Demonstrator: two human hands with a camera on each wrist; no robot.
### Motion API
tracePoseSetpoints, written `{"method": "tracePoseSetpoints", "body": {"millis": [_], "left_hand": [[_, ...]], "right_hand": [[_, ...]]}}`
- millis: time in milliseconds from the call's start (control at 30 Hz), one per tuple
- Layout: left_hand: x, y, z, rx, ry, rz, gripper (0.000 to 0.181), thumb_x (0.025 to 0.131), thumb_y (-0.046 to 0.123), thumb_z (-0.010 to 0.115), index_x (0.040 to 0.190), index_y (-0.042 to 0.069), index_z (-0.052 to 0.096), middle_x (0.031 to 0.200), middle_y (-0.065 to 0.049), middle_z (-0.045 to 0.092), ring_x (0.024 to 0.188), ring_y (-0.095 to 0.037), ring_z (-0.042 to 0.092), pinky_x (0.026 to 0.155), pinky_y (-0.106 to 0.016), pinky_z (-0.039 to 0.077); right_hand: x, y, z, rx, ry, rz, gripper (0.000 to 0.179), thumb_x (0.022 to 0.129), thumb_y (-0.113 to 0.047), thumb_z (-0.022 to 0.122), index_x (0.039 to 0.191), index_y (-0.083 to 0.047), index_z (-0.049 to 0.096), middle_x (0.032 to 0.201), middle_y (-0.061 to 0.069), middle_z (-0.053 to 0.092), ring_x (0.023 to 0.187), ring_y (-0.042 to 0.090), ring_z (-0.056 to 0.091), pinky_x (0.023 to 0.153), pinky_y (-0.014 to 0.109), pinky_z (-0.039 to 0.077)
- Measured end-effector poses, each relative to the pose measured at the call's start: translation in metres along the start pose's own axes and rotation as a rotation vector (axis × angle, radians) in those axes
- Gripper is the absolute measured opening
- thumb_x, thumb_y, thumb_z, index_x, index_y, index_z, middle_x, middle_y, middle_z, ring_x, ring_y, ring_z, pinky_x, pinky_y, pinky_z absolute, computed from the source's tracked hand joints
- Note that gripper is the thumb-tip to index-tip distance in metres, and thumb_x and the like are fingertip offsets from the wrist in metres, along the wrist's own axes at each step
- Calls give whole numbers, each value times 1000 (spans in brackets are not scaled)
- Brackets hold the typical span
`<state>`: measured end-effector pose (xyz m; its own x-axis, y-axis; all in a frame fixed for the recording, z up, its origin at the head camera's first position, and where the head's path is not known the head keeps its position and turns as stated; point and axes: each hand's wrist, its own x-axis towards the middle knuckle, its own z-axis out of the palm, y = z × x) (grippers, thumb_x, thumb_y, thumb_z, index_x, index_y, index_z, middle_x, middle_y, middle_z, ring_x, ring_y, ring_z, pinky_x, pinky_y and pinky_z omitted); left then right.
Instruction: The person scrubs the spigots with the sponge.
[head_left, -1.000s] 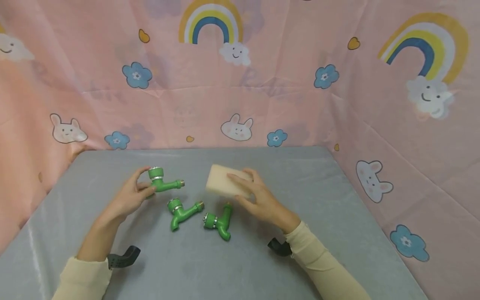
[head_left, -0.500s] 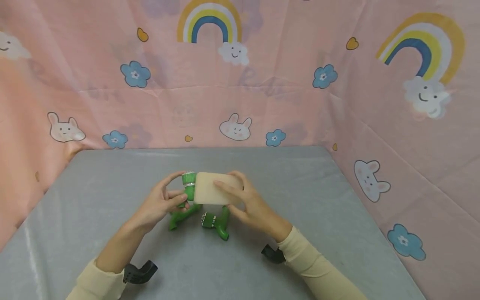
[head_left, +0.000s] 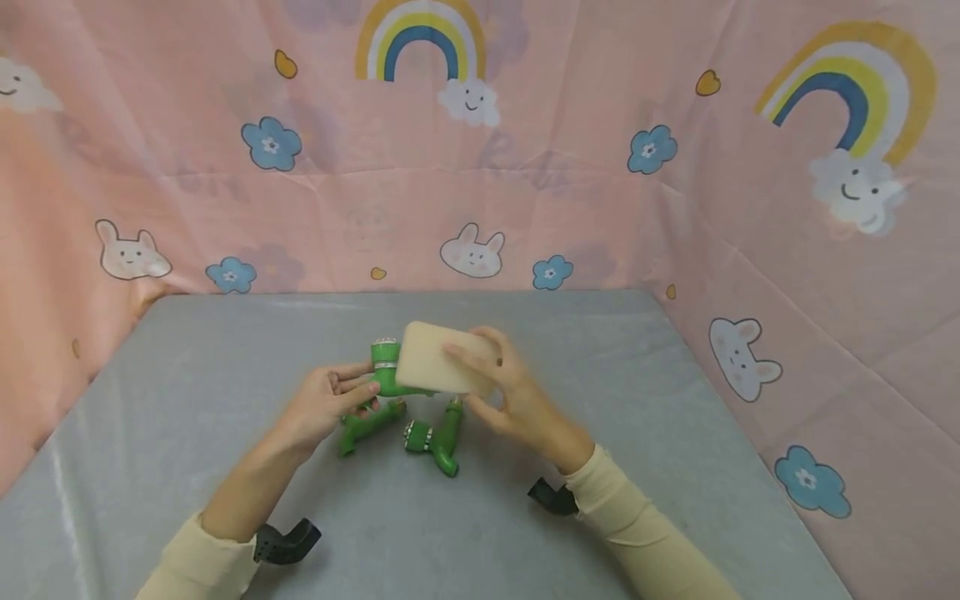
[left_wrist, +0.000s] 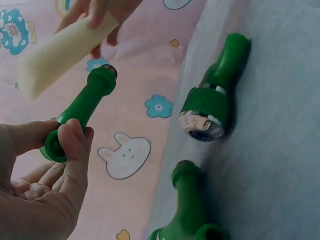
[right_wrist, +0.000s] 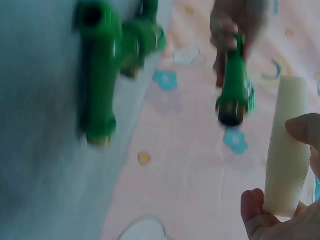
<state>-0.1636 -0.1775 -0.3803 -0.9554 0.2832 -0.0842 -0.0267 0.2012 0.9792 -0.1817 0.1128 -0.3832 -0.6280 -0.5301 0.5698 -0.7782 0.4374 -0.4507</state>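
Observation:
My left hand [head_left: 318,408] grips a green faucet [head_left: 386,367] by its spout side, thumb and fingers pinching it in the left wrist view. That faucet is held above the table, its threaded end pointing right. In my right hand [head_left: 521,400] is a cream sponge [head_left: 442,358], pinched between thumb and fingers. From the head camera the sponge covers part of the held faucet; whether the two touch I cannot tell. Two more green faucets lie on the table below: one on the left [head_left: 367,423], partly behind the left fingers, and one on the right [head_left: 442,440].
A grey table [head_left: 420,533] spreads under both hands. Pink printed cloth [head_left: 570,83] hangs behind and along the sides. A black curved piece sits at each wrist, one on the left [head_left: 287,542] and one on the right [head_left: 553,497].
My left hand has carried its faucet rightward to the sponge. The sponge in my right hand first moved left over the faucet, then shifted slightly up and right. The lying faucets stayed put.

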Motion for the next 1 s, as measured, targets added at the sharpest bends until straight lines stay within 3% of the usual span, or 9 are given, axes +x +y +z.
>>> {"method": "tracePoseSetpoints", "body": {"millis": [100, 167, 233, 367, 467, 633, 700, 867, 1000], "left_hand": [[2, 0, 8, 4, -29, 15, 52, 103, 11, 59, 144, -16, 42, 116, -22, 73, 78, -3, 67, 71, -24, 58], [2, 1, 12, 4, -33, 27, 49, 102, 10, 59, 142, -16, 45, 119, -24, 71, 79, -4, 66, 70, -23, 57], [2, 2, 13, 4, -21, 35, 47, 102, 8, 59, 140, -17, 47, 111, -20, 74, 79, -4, 65, 67, -22, 56], [-2, 5, 8, 25, 44, 49, 46, 102, 6, 58, 141, -17, 46, 90, 4, 74, 75, -2, 62, 62, -21, 53], [-6, 8, 5, 51, 97, 53, 45, 101, 7, 60, 139, -14, 50, 82, 12, 70, 70, -1, 58, 57, -20, 49], [-8, 9, 12, 160, 163, 148, 35, 98, 7, 65, 129, -9, 63, 110, -15, 76, 87, -7, 68, 70, -18, 55], [-7, 9, 18, 214, 172, 203, 31, 96, 6, 68, 123, -7, 68, 118, -24, 72, 84, -7, 70, 68, -18, 56], [-8, 11, 26, 288, 206, 251, 23, 91, 7, 75, 112, -3, 74, 98, -20, 76, 50, -1, 51, 46, -20, 46], [-11, 12, 22, 271, 265, 258, 21, 90, 4, 75, 110, -3, 74, 92, -19, 75, 56, -4, 59, 52, -22, 51]], "right_hand": [[0, -7, 9, -24, -44, -47, 58, 89, -7, 74, 143, -16, 57, 146, 24, 39, 132, 38, 47, 100, 48, 54], [0, -10, 14, -49, -59, -49, 59, 88, -4, 74, 143, -17, 57, 147, 24, 39, 132, 39, 48, 100, 48, 55], [0, -9, 16, -81, -53, -29, 60, 86, -1, 75, 142, -17, 59, 146, 24, 39, 131, 40, 47, 100, 50, 54], [0, -1, 9, -110, 6, 45, 63, 82, 5, 75, 139, -16, 62, 142, 23, 41, 128, 40, 47, 100, 53, 53], [0, 5, -1, -29, 47, 93, 63, 81, 6, 70, 140, -13, 60, 142, 24, 39, 128, 40, 46, 97, 52, 53], [1, -1, -8, 144, 79, 59, 64, 86, 0, 67, 147, -12, 52, 146, 21, 37, 129, 37, 46, 88, 43, 54], [1, -8, -5, 150, 62, 20, 63, 88, -4, 68, 148, -14, 51, 147, 20, 37, 129, 36, 47, 89, 42, 55], [1, -18, 3, 142, -12, 21, 58, 91, -4, 68, 146, -16, 54, 148, 20, 35, 131, 36, 46, 94, 43, 55], [-1, -12, 1, 163, -25, 127, 58, 91, -2, 68, 146, -16, 56, 149, 20, 34, 132, 38, 44, 94, 46, 54]]}}
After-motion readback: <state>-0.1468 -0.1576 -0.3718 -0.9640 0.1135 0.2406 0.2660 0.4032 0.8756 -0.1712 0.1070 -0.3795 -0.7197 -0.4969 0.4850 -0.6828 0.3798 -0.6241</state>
